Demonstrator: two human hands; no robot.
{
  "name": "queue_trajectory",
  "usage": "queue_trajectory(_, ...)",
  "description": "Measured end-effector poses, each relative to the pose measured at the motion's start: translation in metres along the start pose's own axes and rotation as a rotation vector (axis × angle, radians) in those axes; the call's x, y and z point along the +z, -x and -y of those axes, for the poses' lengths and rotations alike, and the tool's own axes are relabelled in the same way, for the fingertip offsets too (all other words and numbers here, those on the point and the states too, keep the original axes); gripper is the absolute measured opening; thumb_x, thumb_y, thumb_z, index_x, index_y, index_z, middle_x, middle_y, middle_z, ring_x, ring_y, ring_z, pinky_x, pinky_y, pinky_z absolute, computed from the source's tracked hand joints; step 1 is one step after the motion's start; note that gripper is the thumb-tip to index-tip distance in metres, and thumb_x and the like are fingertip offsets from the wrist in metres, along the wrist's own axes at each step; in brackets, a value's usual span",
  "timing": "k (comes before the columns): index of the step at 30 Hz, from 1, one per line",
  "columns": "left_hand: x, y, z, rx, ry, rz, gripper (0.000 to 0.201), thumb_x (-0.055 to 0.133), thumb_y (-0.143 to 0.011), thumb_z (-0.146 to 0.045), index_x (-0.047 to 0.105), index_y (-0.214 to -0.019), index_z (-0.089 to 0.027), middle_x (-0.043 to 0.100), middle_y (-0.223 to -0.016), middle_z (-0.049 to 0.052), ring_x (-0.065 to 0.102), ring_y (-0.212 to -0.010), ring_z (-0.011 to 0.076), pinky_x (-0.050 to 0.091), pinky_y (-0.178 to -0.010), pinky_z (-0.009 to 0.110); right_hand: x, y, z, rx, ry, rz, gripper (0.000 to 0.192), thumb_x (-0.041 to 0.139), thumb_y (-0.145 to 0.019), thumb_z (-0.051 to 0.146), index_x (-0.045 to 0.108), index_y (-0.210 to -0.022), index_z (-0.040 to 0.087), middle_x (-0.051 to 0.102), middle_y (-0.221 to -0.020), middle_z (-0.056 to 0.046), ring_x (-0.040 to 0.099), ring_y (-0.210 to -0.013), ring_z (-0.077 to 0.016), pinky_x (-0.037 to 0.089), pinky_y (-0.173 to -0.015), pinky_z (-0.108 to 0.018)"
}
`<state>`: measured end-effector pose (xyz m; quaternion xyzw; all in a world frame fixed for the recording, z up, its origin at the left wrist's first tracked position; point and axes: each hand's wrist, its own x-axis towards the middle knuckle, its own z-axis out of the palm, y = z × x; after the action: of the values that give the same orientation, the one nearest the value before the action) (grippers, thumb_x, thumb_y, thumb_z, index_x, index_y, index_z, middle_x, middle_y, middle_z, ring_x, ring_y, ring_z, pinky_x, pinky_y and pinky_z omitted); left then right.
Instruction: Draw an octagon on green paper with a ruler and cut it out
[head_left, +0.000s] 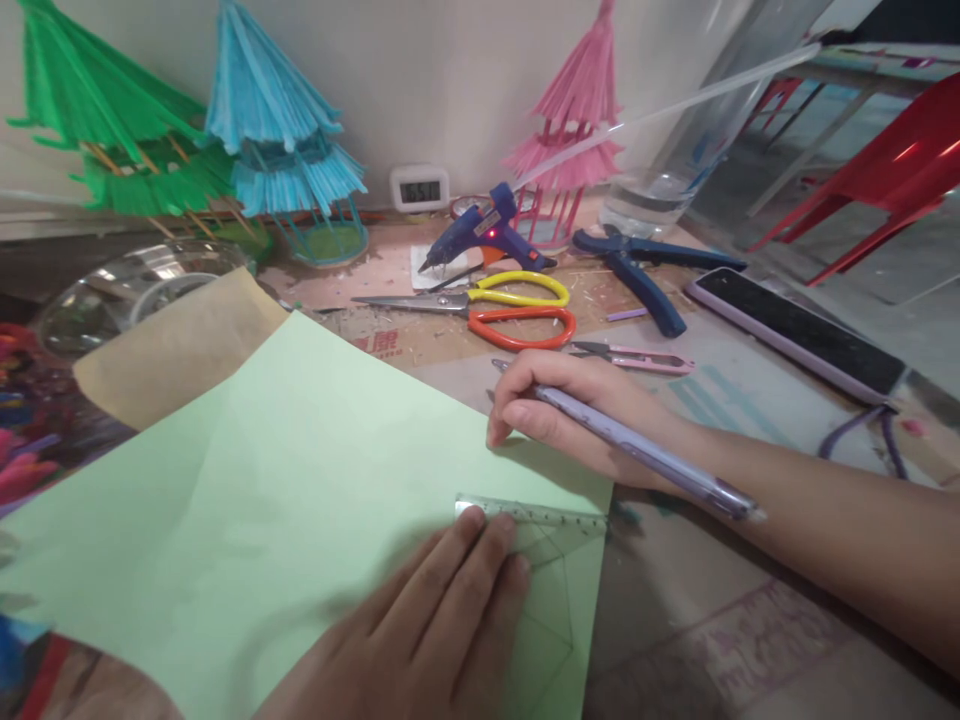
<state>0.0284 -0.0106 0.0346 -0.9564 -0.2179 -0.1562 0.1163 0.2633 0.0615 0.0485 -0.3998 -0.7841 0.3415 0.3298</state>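
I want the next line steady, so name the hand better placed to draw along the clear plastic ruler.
Probably the right hand: it holds the slim lilac pen at the edge of the pale green paper sheet, while the left hand rests on the ruler.

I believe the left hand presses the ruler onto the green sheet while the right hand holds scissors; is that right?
Not quite: the head view shows a purple writing tool in the right hand. The left hand does press the ruler onto the green sheet.
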Motion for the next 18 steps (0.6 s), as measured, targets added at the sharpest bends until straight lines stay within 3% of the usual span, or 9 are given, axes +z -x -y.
queue_trajectory(8, 0.0015, 0.0092, 0.0007, 0.011, 0.002, 0.056, 0.04, 0.032, -0.109, -0.02, 0.066, -0.13, -0.021, 0.066, -0.138, 0.0, 0.049, -0.131, 0.0162, 0.033, -0.113, 0.026, -0.0007, -0.0003, 0.0007, 0.013, -0.008, 0.004, 0.017, 0.053, -0.095, 0.029, 0.061, -0.085, 0.019, 0.076, -0.08, -0.004, 0.068, -0.071, -0.015, 0.05, -0.067, -0.024)
queue_trajectory(12, 0.0017, 0.0069, 0.0023, 0.019, -0.008, 0.04, 0.037, 0.038, -0.106, -0.02, 0.069, -0.127, -0.021, 0.068, -0.134, 0.0, 0.051, -0.128, 0.0167, 0.038, -0.108, 0.025, -0.0009, -0.0009, 0.0015, 0.02, -0.008, 0.008, 0.017, 0.054, -0.095, 0.03, 0.061, -0.085, 0.019, 0.077, -0.08, -0.004, 0.069, -0.072, -0.0155, 0.05, -0.067, -0.025)
queue_trajectory(18, 0.0018, 0.0042, -0.0016, -0.003, -0.018, 0.008, 0.049, 0.026, -0.109, -0.016, 0.073, -0.118, -0.022, 0.073, -0.126, -0.001, 0.054, -0.122, 0.0153, 0.037, -0.105, 0.025, -0.0009, 0.0036, -0.0025, -0.007, -0.08, 0.018, 0.02, 0.056, -0.098, 0.035, 0.062, -0.089, 0.018, 0.076, -0.084, -0.005, 0.069, -0.077, -0.0171, 0.05, -0.071, -0.027)
